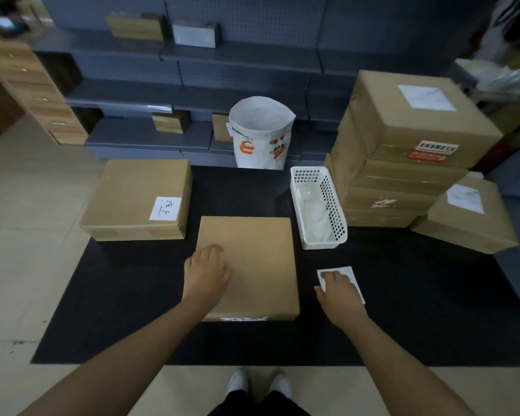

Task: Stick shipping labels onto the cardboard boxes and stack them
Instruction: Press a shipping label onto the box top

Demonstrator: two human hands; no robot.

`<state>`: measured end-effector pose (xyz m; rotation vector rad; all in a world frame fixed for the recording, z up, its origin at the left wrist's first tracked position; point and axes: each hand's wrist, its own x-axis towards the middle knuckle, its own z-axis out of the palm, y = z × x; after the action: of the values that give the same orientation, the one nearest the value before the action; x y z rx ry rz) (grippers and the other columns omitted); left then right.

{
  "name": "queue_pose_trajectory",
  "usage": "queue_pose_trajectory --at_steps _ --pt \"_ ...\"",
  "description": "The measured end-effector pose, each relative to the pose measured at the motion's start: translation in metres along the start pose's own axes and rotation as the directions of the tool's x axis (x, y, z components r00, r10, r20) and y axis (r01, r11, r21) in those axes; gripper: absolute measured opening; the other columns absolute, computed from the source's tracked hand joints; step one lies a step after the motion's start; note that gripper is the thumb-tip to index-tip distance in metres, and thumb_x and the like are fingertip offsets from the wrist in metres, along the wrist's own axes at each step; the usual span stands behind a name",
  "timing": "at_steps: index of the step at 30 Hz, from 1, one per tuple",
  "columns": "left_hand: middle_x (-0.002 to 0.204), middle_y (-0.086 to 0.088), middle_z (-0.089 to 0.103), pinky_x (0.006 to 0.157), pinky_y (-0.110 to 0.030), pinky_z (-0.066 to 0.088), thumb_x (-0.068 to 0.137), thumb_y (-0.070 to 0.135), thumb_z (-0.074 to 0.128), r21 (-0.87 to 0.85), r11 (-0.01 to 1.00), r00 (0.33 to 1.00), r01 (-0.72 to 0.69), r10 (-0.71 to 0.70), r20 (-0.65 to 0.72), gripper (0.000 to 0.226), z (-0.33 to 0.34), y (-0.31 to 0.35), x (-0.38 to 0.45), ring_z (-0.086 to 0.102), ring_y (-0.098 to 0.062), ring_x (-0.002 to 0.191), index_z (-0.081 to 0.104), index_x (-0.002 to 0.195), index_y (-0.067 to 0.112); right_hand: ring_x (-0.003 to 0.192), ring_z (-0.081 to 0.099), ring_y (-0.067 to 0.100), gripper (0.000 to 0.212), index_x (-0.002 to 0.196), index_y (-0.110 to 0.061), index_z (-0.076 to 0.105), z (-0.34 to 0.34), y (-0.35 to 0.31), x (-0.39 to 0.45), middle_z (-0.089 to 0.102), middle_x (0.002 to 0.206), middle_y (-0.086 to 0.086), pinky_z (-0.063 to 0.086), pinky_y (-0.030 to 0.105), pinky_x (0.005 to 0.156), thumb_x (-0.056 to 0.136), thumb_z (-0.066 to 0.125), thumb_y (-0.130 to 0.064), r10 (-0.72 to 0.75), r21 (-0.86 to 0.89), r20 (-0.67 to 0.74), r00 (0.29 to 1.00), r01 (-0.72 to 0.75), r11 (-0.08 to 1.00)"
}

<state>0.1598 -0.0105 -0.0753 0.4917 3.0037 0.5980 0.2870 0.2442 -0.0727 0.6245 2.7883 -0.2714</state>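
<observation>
A flat, unlabelled cardboard box [252,259] lies on the black mat [132,319] in front of me. My left hand [206,273] rests on the box's left part, fingers relaxed. To the right of the box, a white shipping label [350,273] lies on the mat, and my right hand [339,291] covers its near part with fingertips pressing on it. A second box with a white handwritten label [135,199] sits at the left. At the right stands a stack of labelled boxes [409,145], with another labelled box [469,217] beside it.
A white perforated basket [333,211] holding white sheets stands between the middle box and the stack. A white printed bag [260,133] stands open behind the mat. Grey shelving [192,85] with small boxes fills the back. My white shoes [258,384] show at the mat's near edge.
</observation>
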Motion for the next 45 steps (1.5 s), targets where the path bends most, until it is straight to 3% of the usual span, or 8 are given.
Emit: queue_pose_trajectory --at_steps 8,16,23,31,34,38,41,45 --pt "0.133 0.001 0.050 0.106 -0.030 0.027 0.091 0.029 0.046 0.015 0.942 0.934 -0.334 0.329 0.142 0.042 0.045 0.117 0.012 0.040 -0.017 0.126 0.047 0.132 0.018 0.124 0.042 0.021 0.047 0.140 -0.014 0.038 -0.012 0.069 0.019 0.044 0.140 0.005 0.036 0.031 0.101 0.099 0.043 -0.037 0.001 -0.064 0.041 0.999 0.002 0.998" --pt "0.139 -0.001 0.048 0.111 -0.028 0.024 0.094 0.030 0.045 0.023 0.922 0.890 -0.387 0.367 0.271 0.041 0.116 0.204 -0.004 0.038 -0.017 0.131 0.049 0.133 0.016 0.116 0.045 0.022 0.037 0.131 -0.012 0.045 0.006 0.134 0.034 0.047 0.131 0.007 0.040 0.031 0.096 0.095 0.047 -0.020 -0.248 -0.097 0.131 0.960 0.261 0.960" --pt "0.157 -0.011 0.020 0.116 -0.040 0.015 0.091 0.036 0.057 0.190 0.931 0.816 -0.311 0.159 0.556 0.063 0.160 0.219 -0.028 0.018 -0.028 0.144 0.032 0.145 0.015 0.117 0.043 0.023 0.038 0.133 -0.011 0.042 0.031 0.150 0.032 0.041 0.136 0.008 0.040 0.033 0.097 0.096 0.046 -0.017 -0.351 -0.106 0.202 0.914 0.377 0.920" --pt "0.141 -0.016 0.045 0.099 -0.040 0.037 0.094 0.026 0.050 0.241 0.832 0.771 -0.501 0.301 0.562 0.033 0.165 0.211 -0.032 0.049 -0.031 0.120 0.053 0.124 0.011 0.112 0.044 0.019 0.039 0.133 -0.013 0.041 0.034 0.155 0.033 0.040 0.135 0.006 0.043 0.030 0.092 0.094 0.047 -0.017 -0.328 -0.057 0.166 0.930 0.341 0.938" --pt "0.100 -0.005 0.064 0.073 -0.031 0.039 0.093 0.018 0.047 0.194 0.866 0.803 -0.462 0.314 0.507 0.013 0.154 0.214 -0.028 0.060 -0.023 0.089 0.060 0.094 0.015 0.108 0.047 0.016 0.034 0.129 -0.015 0.046 0.027 0.160 0.032 0.045 0.129 0.003 0.044 0.028 0.091 0.096 0.043 -0.017 -0.230 0.111 0.078 0.970 0.221 0.969" --pt "0.088 -0.004 0.059 0.061 -0.034 0.041 0.096 0.022 0.044 0.002 0.981 0.927 -0.194 0.183 0.327 0.020 0.129 0.222 -0.011 0.059 -0.023 0.077 0.056 0.085 0.010 0.093 0.057 0.016 0.022 0.115 -0.014 0.057 0.005 0.167 0.040 0.061 0.111 0.004 0.052 0.033 0.080 0.098 0.046 -0.022 0.096 0.452 0.018 0.995 -0.094 0.887" --pt "0.089 -0.001 0.059 0.063 -0.033 0.043 0.093 0.023 0.049 -0.161 0.986 0.971 -0.050 0.086 0.222 0.015 0.108 0.227 0.002 0.058 -0.020 0.079 0.061 0.092 0.012 0.078 0.062 0.017 0.025 0.104 -0.011 0.061 -0.014 0.164 0.054 0.066 0.092 0.006 0.056 0.037 0.074 0.098 0.046 -0.030 0.263 0.627 0.174 0.949 -0.313 0.713" --pt "0.093 0.004 0.062 0.070 -0.029 0.048 0.092 0.020 0.053 -0.263 0.961 0.985 -0.088 0.124 0.121 0.012 0.088 0.230 0.010 0.058 -0.012 0.082 0.064 0.096 0.017 0.074 0.067 0.023 0.053 0.097 -0.005 0.065 -0.042 0.147 0.068 0.070 0.083 0.011 0.056 0.032 0.062 0.095 0.044 -0.053 0.299 0.760 0.503 0.811 -0.580 0.294"
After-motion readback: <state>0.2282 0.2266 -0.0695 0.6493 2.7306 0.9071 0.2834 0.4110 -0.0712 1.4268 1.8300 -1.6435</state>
